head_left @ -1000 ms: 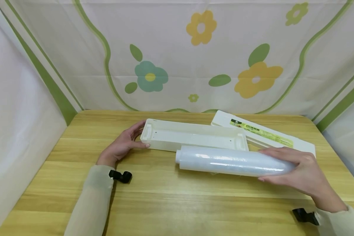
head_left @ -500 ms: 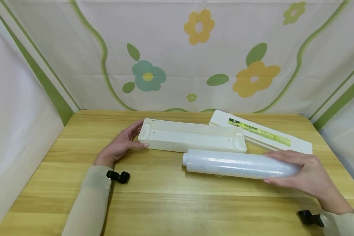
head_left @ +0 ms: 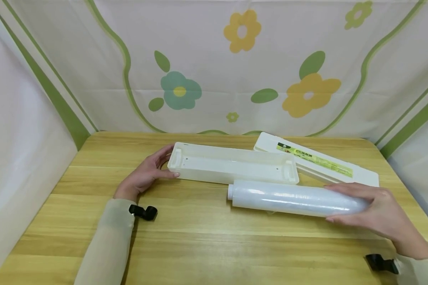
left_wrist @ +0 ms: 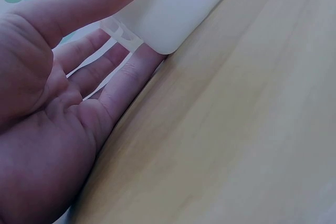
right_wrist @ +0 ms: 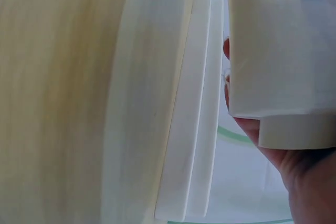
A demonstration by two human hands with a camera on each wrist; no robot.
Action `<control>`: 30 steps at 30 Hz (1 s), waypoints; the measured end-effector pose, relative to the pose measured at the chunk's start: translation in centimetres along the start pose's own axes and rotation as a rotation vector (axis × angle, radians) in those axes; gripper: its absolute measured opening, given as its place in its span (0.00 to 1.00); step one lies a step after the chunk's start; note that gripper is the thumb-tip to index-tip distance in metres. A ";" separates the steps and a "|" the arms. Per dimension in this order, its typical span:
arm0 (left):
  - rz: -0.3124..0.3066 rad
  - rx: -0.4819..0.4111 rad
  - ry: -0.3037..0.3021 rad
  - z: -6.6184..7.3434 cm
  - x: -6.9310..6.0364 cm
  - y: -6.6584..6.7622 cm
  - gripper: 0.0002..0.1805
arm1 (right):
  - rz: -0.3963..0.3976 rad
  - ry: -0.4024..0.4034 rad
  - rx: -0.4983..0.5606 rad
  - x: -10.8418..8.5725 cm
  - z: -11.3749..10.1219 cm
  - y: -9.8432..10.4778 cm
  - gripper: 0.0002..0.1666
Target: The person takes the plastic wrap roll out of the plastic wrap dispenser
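Observation:
A long white plastic box (head_left: 232, 164) without its lid lies on the table, its inside bare. My left hand (head_left: 144, 174) holds the box's left end, thumb on the near side and fingers round the far corner; the left wrist view shows the thumb over the box end (left_wrist: 173, 9). In my right hand (head_left: 378, 209) is a roll of cling film (head_left: 296, 198), gripped by its right end just in front of the box. From the right wrist, the roll's end and its core (right_wrist: 299, 132) show against the palm.
The white lid (head_left: 321, 160) with a yellow-green label lies slanted behind the box's right end. A wooden table (head_left: 199, 245) lies beneath everything. Floral cloth (head_left: 214, 71) hangs along the back and sides.
My right hand has drawn the cling film roll to the right and slightly nearer, away from the box's front wall. The left hand has kept its hold on the box.

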State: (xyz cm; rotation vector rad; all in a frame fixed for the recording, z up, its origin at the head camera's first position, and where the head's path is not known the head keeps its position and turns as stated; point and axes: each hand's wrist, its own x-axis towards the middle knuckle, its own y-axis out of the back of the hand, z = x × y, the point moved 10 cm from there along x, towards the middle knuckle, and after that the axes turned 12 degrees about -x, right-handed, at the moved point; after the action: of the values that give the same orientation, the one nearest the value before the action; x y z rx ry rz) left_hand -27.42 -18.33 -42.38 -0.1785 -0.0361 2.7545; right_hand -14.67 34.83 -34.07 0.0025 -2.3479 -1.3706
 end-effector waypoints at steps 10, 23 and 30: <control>0.002 0.010 0.000 -0.3 -0.1 0.1 0.57 | -0.053 -0.002 -0.046 0.0 0.8 -0.9 0.47; -0.004 0.001 -0.016 -0.1 0.0 -0.1 0.57 | -0.101 -0.041 -0.146 -0.4 1.9 -1.9 0.45; -0.010 -0.004 -0.025 0.1 0.1 0.0 0.57 | -0.128 -0.021 -0.172 -0.2 1.4 -2.2 0.45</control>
State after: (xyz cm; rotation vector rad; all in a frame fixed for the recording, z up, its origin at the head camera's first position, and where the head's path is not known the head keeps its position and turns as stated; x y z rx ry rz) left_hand -27.47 -18.27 -42.30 -0.1453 -0.0495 2.7471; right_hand -15.43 34.94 -36.58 0.0897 -2.2730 -1.6379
